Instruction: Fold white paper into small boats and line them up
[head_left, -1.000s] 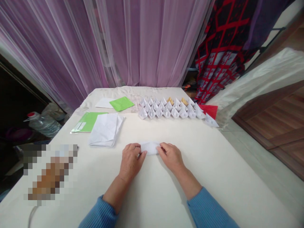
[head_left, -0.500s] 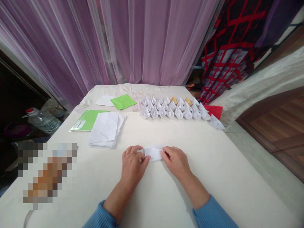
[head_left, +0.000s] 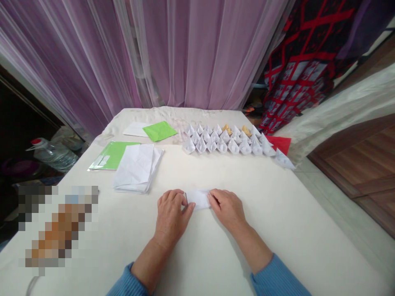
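A small folded sheet of white paper (head_left: 198,199) lies on the table between my two hands. My left hand (head_left: 173,209) grips its left end, thumb at the near edge and fingers curled at the far side. At the right end, my right hand (head_left: 226,207) pinches the paper between thumb and curled fingers. Farther off, rows of folded white paper boats (head_left: 222,146) stand side by side, with two yellow ones (head_left: 227,130) among them. A stack of white sheets (head_left: 134,166) rests to the left, over a green paper pack (head_left: 115,154).
A green sheet (head_left: 159,131) overlaps white paper (head_left: 135,129) at the back left. Red paper (head_left: 280,144) lies by the right edge behind the boats. A pixelated object (head_left: 61,230) sits at the left edge. A large water bottle (head_left: 54,154) stands beyond the table.
Both hands keep their hold on the folded paper and hardly move. The view has shifted very slightly; the objects on the table stay in place.
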`<control>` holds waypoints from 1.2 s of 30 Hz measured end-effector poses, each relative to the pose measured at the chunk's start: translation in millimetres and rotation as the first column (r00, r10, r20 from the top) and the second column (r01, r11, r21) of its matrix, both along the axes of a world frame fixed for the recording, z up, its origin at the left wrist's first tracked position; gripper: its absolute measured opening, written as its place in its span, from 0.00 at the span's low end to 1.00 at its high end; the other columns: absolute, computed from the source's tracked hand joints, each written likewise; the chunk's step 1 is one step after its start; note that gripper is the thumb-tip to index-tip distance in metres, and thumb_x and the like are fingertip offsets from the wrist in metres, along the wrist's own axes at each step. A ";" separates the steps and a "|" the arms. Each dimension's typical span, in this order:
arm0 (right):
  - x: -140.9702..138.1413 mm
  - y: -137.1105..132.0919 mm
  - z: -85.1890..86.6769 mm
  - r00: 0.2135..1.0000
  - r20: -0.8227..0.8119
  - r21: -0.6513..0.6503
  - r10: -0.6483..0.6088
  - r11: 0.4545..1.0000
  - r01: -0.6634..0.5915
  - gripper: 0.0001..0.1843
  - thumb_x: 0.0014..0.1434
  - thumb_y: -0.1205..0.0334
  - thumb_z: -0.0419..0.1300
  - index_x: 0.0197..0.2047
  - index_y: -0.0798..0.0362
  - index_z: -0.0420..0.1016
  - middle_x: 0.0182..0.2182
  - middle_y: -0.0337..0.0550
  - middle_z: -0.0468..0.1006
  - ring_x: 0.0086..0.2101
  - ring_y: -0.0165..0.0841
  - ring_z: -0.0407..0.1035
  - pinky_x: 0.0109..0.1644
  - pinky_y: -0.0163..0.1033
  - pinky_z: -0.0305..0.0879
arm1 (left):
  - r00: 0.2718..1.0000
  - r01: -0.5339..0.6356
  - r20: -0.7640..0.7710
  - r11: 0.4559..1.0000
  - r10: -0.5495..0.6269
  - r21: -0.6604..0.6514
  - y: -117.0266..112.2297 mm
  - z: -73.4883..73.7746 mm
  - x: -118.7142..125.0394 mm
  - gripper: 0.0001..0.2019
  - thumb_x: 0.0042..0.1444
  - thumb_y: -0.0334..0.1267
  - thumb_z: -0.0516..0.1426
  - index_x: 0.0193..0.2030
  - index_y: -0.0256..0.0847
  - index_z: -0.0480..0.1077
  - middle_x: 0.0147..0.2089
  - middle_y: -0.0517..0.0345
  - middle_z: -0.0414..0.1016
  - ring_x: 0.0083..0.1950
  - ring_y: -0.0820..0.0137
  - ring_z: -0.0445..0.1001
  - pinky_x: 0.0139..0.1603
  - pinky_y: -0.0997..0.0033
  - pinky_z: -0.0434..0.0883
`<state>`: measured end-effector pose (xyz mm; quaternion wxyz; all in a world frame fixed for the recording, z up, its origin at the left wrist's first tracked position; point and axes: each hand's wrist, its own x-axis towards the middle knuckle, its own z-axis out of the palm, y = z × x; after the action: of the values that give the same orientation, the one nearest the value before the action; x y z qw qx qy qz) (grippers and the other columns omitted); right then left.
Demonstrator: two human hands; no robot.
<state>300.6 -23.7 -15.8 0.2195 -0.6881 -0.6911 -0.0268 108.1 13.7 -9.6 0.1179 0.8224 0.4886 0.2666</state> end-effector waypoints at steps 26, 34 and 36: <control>-2.6 0.7 4.8 0.999 -0.048 -0.070 -0.026 0.997 0.023 0.15 0.66 0.61 0.50 0.29 0.50 0.71 0.25 0.38 0.76 0.28 0.30 0.66 0.35 0.36 0.48 | 0.916 0.341 -0.236 0.939 -0.324 0.035 -30.8 -10.7 8.9 0.25 0.65 0.49 0.49 0.65 0.39 0.62 0.65 0.49 0.66 0.68 0.58 0.62 0.67 0.51 0.60; -3.1 1.0 5.2 0.999 -0.041 -0.071 -0.036 0.997 0.033 0.15 0.66 0.61 0.50 0.28 0.50 0.70 0.24 0.37 0.76 0.28 0.30 0.66 0.35 0.36 0.48 | 0.922 0.336 -0.213 0.942 -0.325 0.017 -30.7 -11.3 9.1 0.25 0.65 0.49 0.49 0.65 0.39 0.62 0.66 0.48 0.66 0.68 0.58 0.61 0.68 0.50 0.60; -2.9 1.1 4.9 0.999 -0.037 -0.071 -0.039 0.997 0.036 0.15 0.66 0.61 0.50 0.28 0.50 0.70 0.24 0.38 0.76 0.28 0.30 0.66 0.35 0.36 0.48 | 0.924 0.333 -0.207 0.943 -0.322 0.019 -31.0 -11.8 9.2 0.25 0.65 0.49 0.49 0.65 0.40 0.62 0.65 0.48 0.66 0.68 0.58 0.61 0.68 0.50 0.60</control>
<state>297.6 -22.6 -10.9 0.2080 -0.7086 -0.6742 0.0066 117.2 -17.3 -21.4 0.0886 0.9181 0.3463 0.1715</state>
